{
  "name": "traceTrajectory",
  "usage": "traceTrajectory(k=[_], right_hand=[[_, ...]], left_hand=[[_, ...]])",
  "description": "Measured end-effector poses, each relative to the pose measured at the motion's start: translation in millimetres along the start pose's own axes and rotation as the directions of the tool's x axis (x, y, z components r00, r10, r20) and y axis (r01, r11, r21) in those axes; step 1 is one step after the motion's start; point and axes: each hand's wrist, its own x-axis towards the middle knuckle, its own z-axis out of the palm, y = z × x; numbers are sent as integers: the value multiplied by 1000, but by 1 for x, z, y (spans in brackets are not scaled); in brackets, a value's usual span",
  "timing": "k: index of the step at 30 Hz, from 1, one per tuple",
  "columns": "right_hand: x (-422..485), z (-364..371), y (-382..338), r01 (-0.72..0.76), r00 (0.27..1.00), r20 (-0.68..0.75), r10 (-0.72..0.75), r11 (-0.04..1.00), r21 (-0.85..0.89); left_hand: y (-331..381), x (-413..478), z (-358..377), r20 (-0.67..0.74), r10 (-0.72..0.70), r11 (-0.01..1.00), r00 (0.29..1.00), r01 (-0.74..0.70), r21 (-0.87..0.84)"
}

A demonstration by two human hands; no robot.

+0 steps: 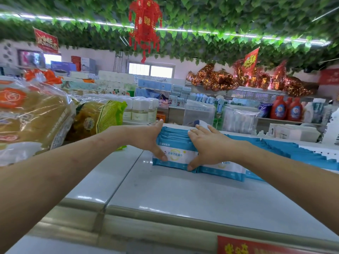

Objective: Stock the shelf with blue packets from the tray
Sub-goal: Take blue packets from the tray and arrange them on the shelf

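While the glossy shelf point(183, 195) lies bare at 6 o'clock, the blue packets point(176, 138) stand on edge at 12. Your left hand point(146, 138), fingers straight, presses the row's 9 o'clock end. Your right hand point(211, 147) lies flat over the top at 3. Risk: an uneven squeeze buckles the row and the front packet tips. Front label reads "卫生湿巾". Red tag point(256, 246) at 5: cut off, unreadable.

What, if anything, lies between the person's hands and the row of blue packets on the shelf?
Nothing visible does. The left hand and the right hand both rest directly on the blue packets, which already stand on the shelf.
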Motion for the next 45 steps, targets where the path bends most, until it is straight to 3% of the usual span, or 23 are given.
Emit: traceTrajectory(k=[5, 11, 15, 24, 29, 34, 41, 45], right_hand=[[-9, 13, 4, -15, 998, -59, 18, 998, 59], [-12, 30, -5, 11, 981, -193, 5, 996, 84], [-16, 40, -8, 44, 945, -325, -27, 998, 46], [-13, 44, -5, 90, 947, -312, -72, 995, 46], [-12, 44, 4, 119, 946, -308, -102, 992, 39], [-11, 45, 6, 129, 942, -314, -120, 992, 8], [-24, 38, 16, 78, 879, -477, -15, 990, 113], [-26, 33, 16, 42, 874, -485, 36, 988, 148]], left_hand=[[-17, -7, 10, 60, -22, 982, 998, 32, -184], [-19, 1, 36, 134, 161, 894, 978, -87, -439], [-18, 0, 46, 101, 215, 828, 971, -126, -546], [-4, -10, 47, 53, 291, 795, 955, -211, -569], [-2, -7, 49, 22, 305, 838, 952, -258, -482], [0, -9, 50, 37, 332, 802, 943, -261, -537], [-3, -8, 40, 6, 157, 735, 988, -113, -668], [6, -1, 43, -30, 120, 703, 992, -106, -703]])
